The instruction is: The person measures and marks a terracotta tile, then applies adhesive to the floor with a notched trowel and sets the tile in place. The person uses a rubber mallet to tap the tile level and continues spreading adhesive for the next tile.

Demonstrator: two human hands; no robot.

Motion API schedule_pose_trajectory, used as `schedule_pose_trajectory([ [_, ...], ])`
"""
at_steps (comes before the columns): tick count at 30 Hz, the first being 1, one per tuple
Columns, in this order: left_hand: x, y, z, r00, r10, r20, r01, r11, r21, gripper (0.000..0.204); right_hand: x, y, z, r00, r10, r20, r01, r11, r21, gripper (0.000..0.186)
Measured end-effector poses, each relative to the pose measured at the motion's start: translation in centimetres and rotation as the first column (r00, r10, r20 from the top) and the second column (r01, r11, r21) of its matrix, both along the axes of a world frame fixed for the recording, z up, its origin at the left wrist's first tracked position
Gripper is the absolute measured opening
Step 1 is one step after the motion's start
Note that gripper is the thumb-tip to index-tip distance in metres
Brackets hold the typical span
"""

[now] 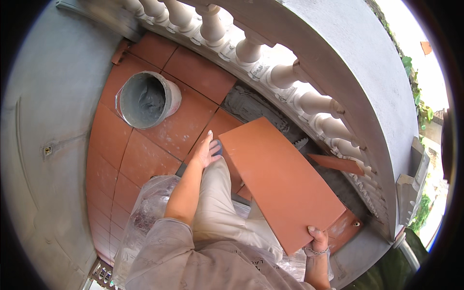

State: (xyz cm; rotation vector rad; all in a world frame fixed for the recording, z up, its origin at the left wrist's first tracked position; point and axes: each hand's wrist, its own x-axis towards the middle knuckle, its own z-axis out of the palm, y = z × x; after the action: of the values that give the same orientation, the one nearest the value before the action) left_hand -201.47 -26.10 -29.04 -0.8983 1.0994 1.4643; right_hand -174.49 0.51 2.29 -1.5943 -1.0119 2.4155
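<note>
A large terracotta tile (280, 179) is gripped in my right hand (316, 239) at its near right corner, thumb on top, and slants over my legs. My left hand (207, 149) is just left of the tile's far corner, fingers spread and holding nothing. Beyond the tile, grey mortar (253, 104) is spread along the foot of the balustrade, with a notched edge (300, 142) showing, perhaps a trowel, partly hidden. A narrower tile piece (338, 163) leans at the balusters on the right. A bucket (171, 99) of grey mixture stands on laid tiles (126, 154) at upper left.
A curved white balustrade (211, 26) runs along the back and right under a broad grey rail (348, 63). A grey wall (48, 121) bounds the left side. Clear plastic sheeting (147, 203) lies under and beside my legs. Green plants show outside the rail at far right.
</note>
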Motion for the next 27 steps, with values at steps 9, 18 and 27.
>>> schedule_pose_trajectory([
  [9, -11.9, 1.8, -6.2, 0.797, -0.51, -0.323, 0.569, 0.813, 0.122, 0.045, -2.2, 4.2, -7.8, 0.961, 0.199, 0.19, -0.227, 0.964, 0.138, 0.048],
  [18, -14.7, 6.6, -22.6, 0.769, -0.391, -0.506, 0.396, 0.912, -0.103, 0.039, -1.9, 13.0, -38.7, 0.88, 0.199, 0.431, -0.332, 0.907, 0.258, 0.04],
  [27, -16.3, 7.3, -35.5, 0.396, -0.667, -0.631, 0.625, 0.699, -0.348, 0.042, 0.1, 12.4, -62.9, 0.82, -0.279, 0.499, -0.01, 0.866, 0.5, 0.057],
])
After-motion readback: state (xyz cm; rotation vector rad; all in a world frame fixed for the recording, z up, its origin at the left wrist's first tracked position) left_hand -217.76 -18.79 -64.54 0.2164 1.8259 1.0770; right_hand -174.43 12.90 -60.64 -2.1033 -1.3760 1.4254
